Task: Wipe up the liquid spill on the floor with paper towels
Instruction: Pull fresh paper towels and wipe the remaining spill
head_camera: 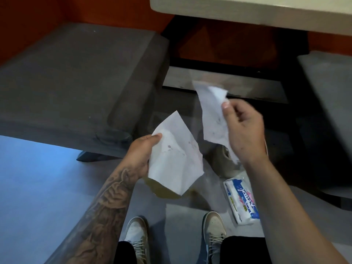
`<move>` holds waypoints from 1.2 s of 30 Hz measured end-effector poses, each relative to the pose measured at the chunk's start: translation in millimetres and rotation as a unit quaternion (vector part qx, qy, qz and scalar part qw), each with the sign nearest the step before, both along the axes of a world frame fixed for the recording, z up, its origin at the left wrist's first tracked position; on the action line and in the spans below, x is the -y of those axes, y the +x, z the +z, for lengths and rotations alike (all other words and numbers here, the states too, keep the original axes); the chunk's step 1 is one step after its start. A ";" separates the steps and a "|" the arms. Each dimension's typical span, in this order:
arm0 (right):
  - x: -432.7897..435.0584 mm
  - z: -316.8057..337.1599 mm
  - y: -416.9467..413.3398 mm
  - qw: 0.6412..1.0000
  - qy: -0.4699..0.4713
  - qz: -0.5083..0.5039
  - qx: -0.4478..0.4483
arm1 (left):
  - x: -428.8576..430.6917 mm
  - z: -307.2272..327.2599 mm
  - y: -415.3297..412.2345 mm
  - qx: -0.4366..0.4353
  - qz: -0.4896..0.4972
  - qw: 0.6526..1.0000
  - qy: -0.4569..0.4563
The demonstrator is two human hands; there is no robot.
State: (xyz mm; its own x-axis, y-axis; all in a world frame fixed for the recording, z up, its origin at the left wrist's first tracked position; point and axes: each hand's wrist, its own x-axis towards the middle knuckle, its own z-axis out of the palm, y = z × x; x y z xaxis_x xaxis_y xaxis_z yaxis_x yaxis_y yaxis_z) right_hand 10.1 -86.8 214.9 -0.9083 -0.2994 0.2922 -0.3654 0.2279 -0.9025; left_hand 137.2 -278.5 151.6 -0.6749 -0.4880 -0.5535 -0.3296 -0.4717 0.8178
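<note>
Above the yellowish spill on the grey floor, left hand grips one paper towel, right hand pinches another towel.

Place: most likely a place to eat, with a booth to sit in (it could be a nook in a home too, hard to say).
Seats: a wide grey padded seat on the left and another grey seat on the right, facing each other.
Counter: a pale counter top sits between the two seats, on a dark frame.
Wall: an orange-red wall behind the left seat.
Floor: a smooth grey floor, hard and a bit shiny.
</note>
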 end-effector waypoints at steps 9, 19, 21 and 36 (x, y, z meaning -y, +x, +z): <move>31.8 -31.6 47.1 0.954 0.180 0.215 -0.108 | -5.8 13.6 -5.4 -0.086 0.085 0.979 0.166; 31.5 -33.6 50.3 0.939 0.231 0.244 -0.080 | -1.0 21.1 -2.0 -0.101 0.038 0.979 0.174; 30.7 -32.5 51.8 0.935 0.236 0.255 -0.070 | 1.2 18.7 -1.2 -0.102 0.018 0.979 0.175; 21.8 -37.3 21.5 0.980 0.131 0.108 0.108 | 6.8 26.3 9.2 -0.068 -0.032 0.996 0.042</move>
State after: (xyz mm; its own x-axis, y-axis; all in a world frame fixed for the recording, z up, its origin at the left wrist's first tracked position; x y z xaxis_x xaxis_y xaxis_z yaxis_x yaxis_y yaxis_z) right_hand 31.5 -108.7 177.6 -0.8475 -0.5307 -0.0128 -0.2372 0.4000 -0.8853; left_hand 146.4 -285.2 177.9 -0.7746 -0.3973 -0.4920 -0.2498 -0.5225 0.8153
